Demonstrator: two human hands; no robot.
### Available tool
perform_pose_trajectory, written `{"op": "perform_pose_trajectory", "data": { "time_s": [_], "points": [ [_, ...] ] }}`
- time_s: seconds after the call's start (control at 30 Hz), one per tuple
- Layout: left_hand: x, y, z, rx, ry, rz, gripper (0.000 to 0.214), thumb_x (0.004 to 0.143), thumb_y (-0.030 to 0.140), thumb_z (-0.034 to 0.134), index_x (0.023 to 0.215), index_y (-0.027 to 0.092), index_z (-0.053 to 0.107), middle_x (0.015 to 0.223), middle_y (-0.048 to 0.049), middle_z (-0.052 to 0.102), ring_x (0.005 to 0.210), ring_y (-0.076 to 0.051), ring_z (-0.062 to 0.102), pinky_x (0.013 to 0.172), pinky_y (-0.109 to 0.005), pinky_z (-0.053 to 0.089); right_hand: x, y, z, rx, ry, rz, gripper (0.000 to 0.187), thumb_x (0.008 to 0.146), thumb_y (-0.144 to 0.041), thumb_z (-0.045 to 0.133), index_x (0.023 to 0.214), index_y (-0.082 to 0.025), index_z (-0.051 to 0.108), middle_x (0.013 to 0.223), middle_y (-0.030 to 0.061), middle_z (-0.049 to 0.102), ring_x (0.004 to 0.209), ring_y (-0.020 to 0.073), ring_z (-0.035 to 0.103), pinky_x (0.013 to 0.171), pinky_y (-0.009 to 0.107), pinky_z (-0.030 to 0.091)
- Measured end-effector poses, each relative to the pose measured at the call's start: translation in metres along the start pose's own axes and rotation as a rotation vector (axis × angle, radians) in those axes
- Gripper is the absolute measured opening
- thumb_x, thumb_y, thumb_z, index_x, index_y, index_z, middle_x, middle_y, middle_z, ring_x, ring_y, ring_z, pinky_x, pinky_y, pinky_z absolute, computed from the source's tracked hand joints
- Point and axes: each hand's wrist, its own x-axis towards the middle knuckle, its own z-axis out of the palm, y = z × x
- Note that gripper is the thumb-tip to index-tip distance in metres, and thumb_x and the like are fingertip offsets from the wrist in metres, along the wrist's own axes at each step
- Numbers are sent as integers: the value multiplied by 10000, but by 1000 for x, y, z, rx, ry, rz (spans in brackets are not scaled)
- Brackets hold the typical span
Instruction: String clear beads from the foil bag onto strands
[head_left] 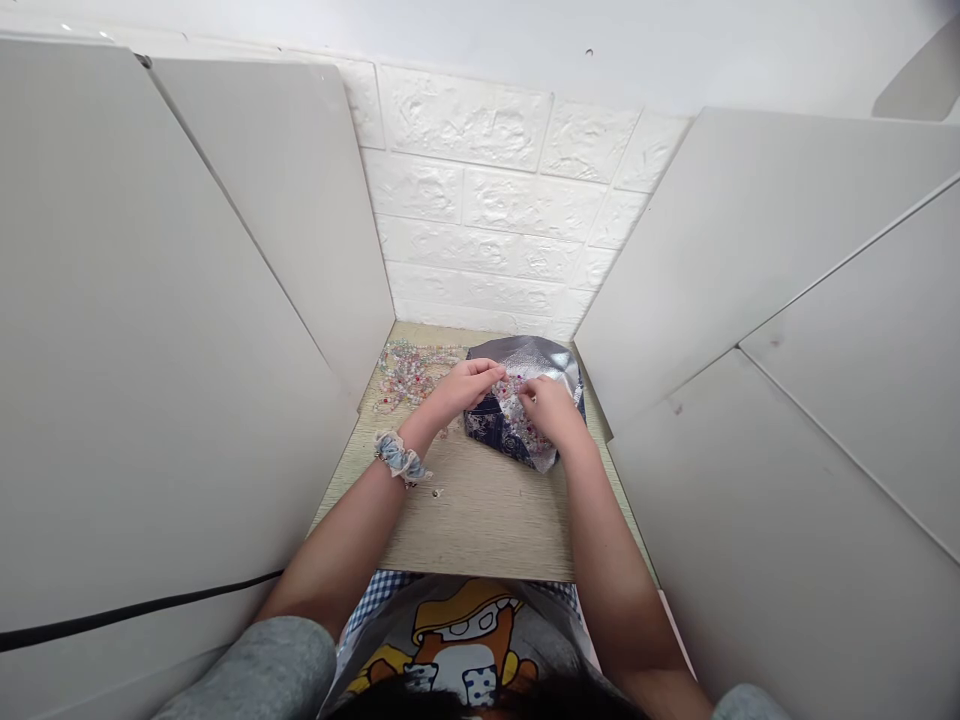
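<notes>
A bag (pixel 499 430) with a shiny silver lining and dark blue patterned outside lies opened out on the table. Loose small beads (pixel 525 420), mostly clear, pink and red, are heaped on its lining. Over the bag's left side is my left hand (pixel 472 382), thumb and fingertips pinched together. My right hand (pixel 549 405) pinches just above the beads, a short gap from the left. What either pinch holds is too small to make out. Left of the bag lies a tangle of colourful beaded strings (pixel 409 375).
The narrow wooden table (pixel 480 530) ends at a white brick-textured wall (pixel 502 200). White panels stand close on the left (pixel 262 200) and right (pixel 712 270). A tiny item (pixel 438 493) lies near the left forearm, which wears a blue scrunchie (pixel 401 458).
</notes>
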Motion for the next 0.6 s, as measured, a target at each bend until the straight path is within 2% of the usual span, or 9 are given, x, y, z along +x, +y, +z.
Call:
{"op": "perform_pose_trajectory", "data": {
  "time_s": [0.07, 0.13, 0.3, 0.47, 0.6],
  "points": [
    [-1, 2, -1, -9, 32, 8, 272, 716, 417, 475, 742, 151, 527, 434, 84, 225, 344, -16, 187, 338, -163, 121, 0, 2, 3, -107, -96, 29, 173, 721, -163, 409, 691, -164, 580, 785, 58, 542, 708, 132, 486, 671, 245, 333],
    [-1, 3, -1, -16, 54, 13, 266, 718, 410, 472, 752, 153, 530, 423, 86, 225, 339, -18, 186, 335, -164, 124, 0, 3, 4, -166, -140, 44, 176, 708, -150, 414, 677, -159, 587, 783, 64, 542, 678, 132, 486, 634, 243, 328],
    [1, 0, -1, -81, 54, 24, 230, 710, 380, 477, 723, 153, 515, 442, 81, 259, 343, -16, 222, 340, -159, 159, -1, 0, 5, -161, -135, 8, 154, 699, -167, 441, 660, -164, 590, 761, 71, 550, 644, 143, 482, 580, 255, 314],
    [4, -4, -1, -65, 74, 23, 191, 695, 326, 458, 659, 142, 495, 531, 35, 402, 409, -26, 359, 359, -157, 229, -1, -2, 9, -140, -123, 12, 150, 697, -162, 451, 618, -164, 578, 732, 69, 554, 654, 146, 490, 590, 261, 320],
    [4, -5, -1, -9, 72, -4, 195, 690, 334, 450, 671, 149, 509, 466, 64, 292, 366, -24, 243, 347, -170, 153, -1, -1, 13, -150, -131, 13, 153, 699, -150, 431, 624, -165, 563, 735, 75, 558, 670, 152, 493, 598, 265, 322]
  ]
}}
